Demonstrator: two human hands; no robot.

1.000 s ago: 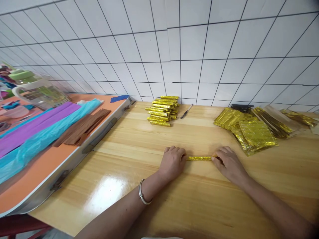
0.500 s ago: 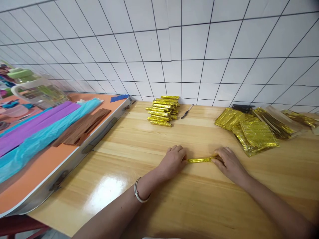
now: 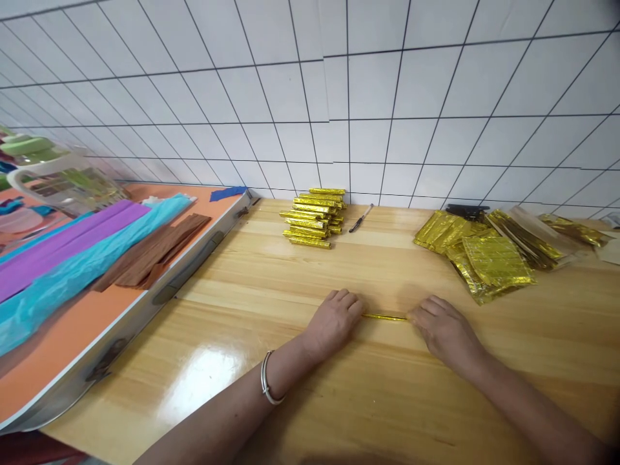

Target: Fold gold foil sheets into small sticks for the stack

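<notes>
A thin strip of folded gold foil [image 3: 385, 317] lies on the wooden table [image 3: 271, 284] between my two hands. My left hand [image 3: 334, 321], with a silver bangle on its wrist, presses down on the strip's left end with curled fingers. My right hand [image 3: 443, 329] holds the right end the same way. Only a narrow gold edge shows between them. A stack of finished gold foil sticks [image 3: 313, 217] sits by the wall behind my hands. A loose heap of flat gold foil sheets [image 3: 489, 255] lies to the right.
A black pen [image 3: 361, 218] lies next to the stack. Left of the table, an orange board [image 3: 77, 316] carries purple, blue and brown crepe paper [image 3: 72, 258]. A clear plastic jug [image 3: 68, 184] stands at far left. A white tiled wall closes the back.
The gold piece between my hands looks flatter and thinner than before. Both hands have slid slightly toward me and closer together.
</notes>
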